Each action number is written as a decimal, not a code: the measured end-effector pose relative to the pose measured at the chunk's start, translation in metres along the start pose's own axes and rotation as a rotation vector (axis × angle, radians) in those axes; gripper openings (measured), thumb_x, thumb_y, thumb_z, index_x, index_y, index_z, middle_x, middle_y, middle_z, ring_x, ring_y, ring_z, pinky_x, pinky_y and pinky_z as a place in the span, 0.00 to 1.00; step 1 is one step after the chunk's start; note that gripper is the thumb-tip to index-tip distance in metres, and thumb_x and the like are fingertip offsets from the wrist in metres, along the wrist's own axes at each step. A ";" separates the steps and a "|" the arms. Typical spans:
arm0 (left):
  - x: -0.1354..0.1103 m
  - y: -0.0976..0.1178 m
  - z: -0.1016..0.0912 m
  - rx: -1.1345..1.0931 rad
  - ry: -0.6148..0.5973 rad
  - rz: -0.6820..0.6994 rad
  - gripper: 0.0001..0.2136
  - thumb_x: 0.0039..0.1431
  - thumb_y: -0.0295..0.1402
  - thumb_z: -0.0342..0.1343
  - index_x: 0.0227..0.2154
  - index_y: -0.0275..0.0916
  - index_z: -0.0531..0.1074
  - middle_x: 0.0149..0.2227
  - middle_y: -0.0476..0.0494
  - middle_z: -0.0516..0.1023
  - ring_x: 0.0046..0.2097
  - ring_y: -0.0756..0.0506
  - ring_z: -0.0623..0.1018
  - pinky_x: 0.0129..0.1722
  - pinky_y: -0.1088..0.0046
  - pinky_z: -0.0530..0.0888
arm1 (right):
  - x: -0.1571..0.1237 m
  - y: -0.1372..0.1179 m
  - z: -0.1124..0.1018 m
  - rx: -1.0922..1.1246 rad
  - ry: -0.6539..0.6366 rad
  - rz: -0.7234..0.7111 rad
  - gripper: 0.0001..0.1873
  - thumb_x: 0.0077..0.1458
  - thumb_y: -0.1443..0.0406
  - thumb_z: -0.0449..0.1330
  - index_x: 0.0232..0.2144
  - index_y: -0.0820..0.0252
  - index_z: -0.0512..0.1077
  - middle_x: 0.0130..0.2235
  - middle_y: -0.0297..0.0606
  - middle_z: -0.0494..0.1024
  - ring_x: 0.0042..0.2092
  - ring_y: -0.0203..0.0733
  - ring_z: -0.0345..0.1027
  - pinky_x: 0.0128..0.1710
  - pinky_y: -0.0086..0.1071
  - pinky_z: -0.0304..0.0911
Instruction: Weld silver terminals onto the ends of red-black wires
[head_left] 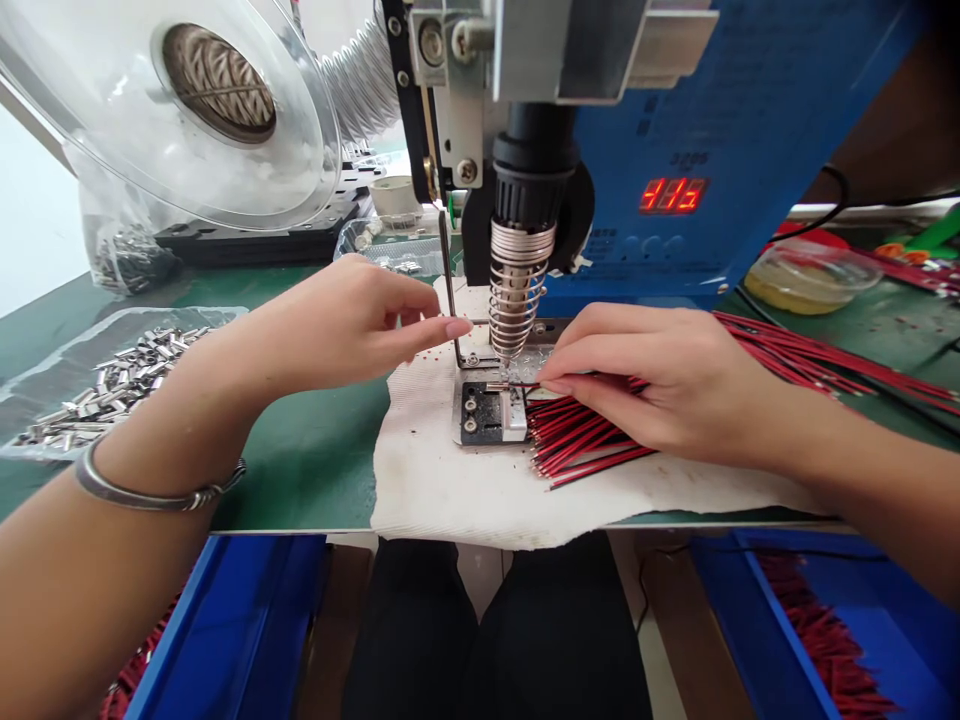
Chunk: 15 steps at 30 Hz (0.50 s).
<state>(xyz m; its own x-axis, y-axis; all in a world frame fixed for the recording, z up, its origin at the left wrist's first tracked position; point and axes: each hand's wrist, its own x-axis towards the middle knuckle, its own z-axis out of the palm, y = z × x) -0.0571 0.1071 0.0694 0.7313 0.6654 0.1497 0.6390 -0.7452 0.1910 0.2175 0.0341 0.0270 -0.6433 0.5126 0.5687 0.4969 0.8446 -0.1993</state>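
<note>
My right hand [652,375] pinches a thin wire [529,385] between thumb and fingertips. The wire's end reaches a small metal cylinder [496,387] lying on a black and silver fixture [472,412]. Directly above hangs a soldering head [517,285] with a coiled spring around it, its tip close to the joint. Left of the head, my left hand [345,325] is raised with thumb stretched out and nothing visible in its fingers. Under my right hand a bundle of red and black wires [577,440] lies on a white cloth [442,490].
A clear tray [214,318] of metal parts stands at left, below a transparent extraction hood [300,170]. The blue machine [675,110] with a red display rises behind. More red wires [810,360] lie at right. Blue bins [240,610] with red wires stand below the table edge.
</note>
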 end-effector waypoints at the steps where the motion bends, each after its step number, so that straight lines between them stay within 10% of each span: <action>1: 0.000 0.001 0.000 0.025 0.022 0.044 0.21 0.70 0.46 0.49 0.23 0.39 0.70 0.17 0.52 0.61 0.22 0.52 0.56 0.25 0.70 0.55 | 0.000 0.000 0.000 0.000 -0.001 0.000 0.08 0.66 0.70 0.58 0.38 0.59 0.77 0.38 0.39 0.79 0.36 0.38 0.74 0.36 0.31 0.69; 15: 0.003 -0.002 0.007 0.038 0.059 0.128 0.19 0.70 0.46 0.49 0.26 0.41 0.70 0.22 0.49 0.69 0.24 0.51 0.59 0.28 0.69 0.58 | 0.001 -0.001 -0.001 -0.008 0.001 -0.004 0.08 0.66 0.70 0.58 0.38 0.58 0.78 0.38 0.38 0.79 0.35 0.37 0.74 0.36 0.31 0.69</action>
<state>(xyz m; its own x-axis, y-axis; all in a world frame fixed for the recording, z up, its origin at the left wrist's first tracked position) -0.0545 0.1105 0.0624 0.7930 0.5653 0.2270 0.5505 -0.8246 0.1302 0.2173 0.0337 0.0283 -0.6447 0.5094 0.5699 0.4990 0.8453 -0.1911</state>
